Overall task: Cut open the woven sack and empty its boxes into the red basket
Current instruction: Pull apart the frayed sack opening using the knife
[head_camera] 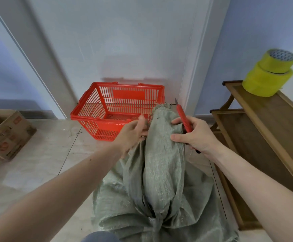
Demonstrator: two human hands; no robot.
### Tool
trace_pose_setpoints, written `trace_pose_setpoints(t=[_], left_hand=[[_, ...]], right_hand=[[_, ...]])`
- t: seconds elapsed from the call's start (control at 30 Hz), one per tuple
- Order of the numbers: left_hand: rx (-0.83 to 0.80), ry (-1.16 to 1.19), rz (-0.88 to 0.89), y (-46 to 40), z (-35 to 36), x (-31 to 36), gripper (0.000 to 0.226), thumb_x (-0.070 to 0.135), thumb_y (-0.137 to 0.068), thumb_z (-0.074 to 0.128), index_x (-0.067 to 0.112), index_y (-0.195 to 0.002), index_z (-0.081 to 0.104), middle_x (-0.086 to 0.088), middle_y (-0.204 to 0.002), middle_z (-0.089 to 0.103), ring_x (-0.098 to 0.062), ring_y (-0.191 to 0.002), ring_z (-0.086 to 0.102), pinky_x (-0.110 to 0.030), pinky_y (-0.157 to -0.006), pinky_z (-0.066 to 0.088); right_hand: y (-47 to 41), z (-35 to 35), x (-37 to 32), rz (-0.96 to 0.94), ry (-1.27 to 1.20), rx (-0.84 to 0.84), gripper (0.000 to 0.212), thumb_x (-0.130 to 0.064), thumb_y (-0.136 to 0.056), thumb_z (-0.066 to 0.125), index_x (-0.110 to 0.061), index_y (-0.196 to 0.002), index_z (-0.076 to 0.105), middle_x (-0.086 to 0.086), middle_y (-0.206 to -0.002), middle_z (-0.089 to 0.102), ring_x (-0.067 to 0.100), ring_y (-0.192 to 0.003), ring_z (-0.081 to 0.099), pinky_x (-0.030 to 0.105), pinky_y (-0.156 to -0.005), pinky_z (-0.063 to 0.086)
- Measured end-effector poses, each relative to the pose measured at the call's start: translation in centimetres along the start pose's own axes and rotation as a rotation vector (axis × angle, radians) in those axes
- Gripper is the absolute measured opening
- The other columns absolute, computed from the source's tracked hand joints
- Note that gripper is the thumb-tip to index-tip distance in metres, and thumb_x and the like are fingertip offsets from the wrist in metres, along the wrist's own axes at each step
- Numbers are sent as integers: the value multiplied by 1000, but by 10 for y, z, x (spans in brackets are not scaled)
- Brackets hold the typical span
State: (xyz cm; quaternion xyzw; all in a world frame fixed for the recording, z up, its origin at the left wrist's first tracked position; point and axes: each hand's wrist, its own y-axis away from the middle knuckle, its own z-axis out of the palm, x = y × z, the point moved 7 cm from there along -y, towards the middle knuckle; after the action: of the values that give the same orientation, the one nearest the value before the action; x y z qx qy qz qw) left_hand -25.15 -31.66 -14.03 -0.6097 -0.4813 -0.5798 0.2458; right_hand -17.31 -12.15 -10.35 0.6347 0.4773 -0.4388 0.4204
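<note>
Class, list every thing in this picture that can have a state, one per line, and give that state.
Woven sack: neck gathered and held upright, body slumped on the floor.
Utility knife: blade out, pointing up.
Red basket: upright, no boxes in it.
Left hand: grips the sack neck.
Right hand: holds the knife against the sack.
Tape rolls: stacked on the shelf.
Cardboard box: open.

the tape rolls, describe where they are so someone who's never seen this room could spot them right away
Look to the right wall, where a brown wooden shelf unit stands. On its top surface sit two tape rolls, stacked one on the other. They are bright yellow, the only yellow things here, well apart from the red basket on the floor.
</note>
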Motion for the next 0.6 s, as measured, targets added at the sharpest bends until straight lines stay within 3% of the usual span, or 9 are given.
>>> trace_pose_setpoints(t=[0.03,0.1,0.2,0.3,0.4,0.5,0.6], left_hand=[[-22,110,-76,-3,8,5,72,69,-92,40,10,-129,61,-7,-119,71,-18,-104,69,-34,-95,52],[-61,256,-186,-6,24,11,71,67,-84,54,9,-123,65,-8,-115,73,-22,-101,71,-39,-93,55],[17,369,-202,-7,33,10,40,35,-84,77,10,-114,70,-14,-110,75,-30,-97,74,-48,-87,59],[103,523,-107,-6,35,7,15,23,-90,73,11,-100,74,-10,-98,77,-24,-86,75,-38,-73,61],[138,533,32,3,33,9,13,18,-94,66,9,-86,70,-6,-85,76,-18,-75,73,-32,-66,61],[186,500,143,13,35,13,10,13,-95,64,12,-89,73,1,-79,76,-12,-71,72,-27,-61,58],[290,367,255,21,28,16,14,20,-95,66,15,-105,75,6,-91,75,-9,-83,70,-27,-75,57]], right_hand=[[3,4,-1,-7,-15,-22,44,-8,-66,89,-16,-104,67,5,-83,60,7,-58,57,28,-60,54],[9,14,-4,-15,-92,-78,45,-2,-69,86,-8,-106,61,7,-82,62,5,-58,62,21,-58,54],[17,17,-8,-12,-161,-114,44,-8,-74,84,-12,-108,57,7,-80,68,10,-63,68,19,-57,54],[13,-7,-10,-20,-114,73,38,-39,-82,72,-15,-108,57,-3,-66,60,5,-43,50,16,-39,39],[2,-30,-7,59,-136,242,51,-56,-90,56,-8,-107,59,-1,-67,46,5,-44,38,16,-41,34],[-4,-16,-11,122,-43,109,56,-61,-83,62,-6,-93,62,-2,-63,44,6,-45,36,15,-41,32],[-3,3,-15,122,-58,-12,32,-37,-77,81,-10,-78,63,-7,-59,56,4,-45,45,18,-42,35]])
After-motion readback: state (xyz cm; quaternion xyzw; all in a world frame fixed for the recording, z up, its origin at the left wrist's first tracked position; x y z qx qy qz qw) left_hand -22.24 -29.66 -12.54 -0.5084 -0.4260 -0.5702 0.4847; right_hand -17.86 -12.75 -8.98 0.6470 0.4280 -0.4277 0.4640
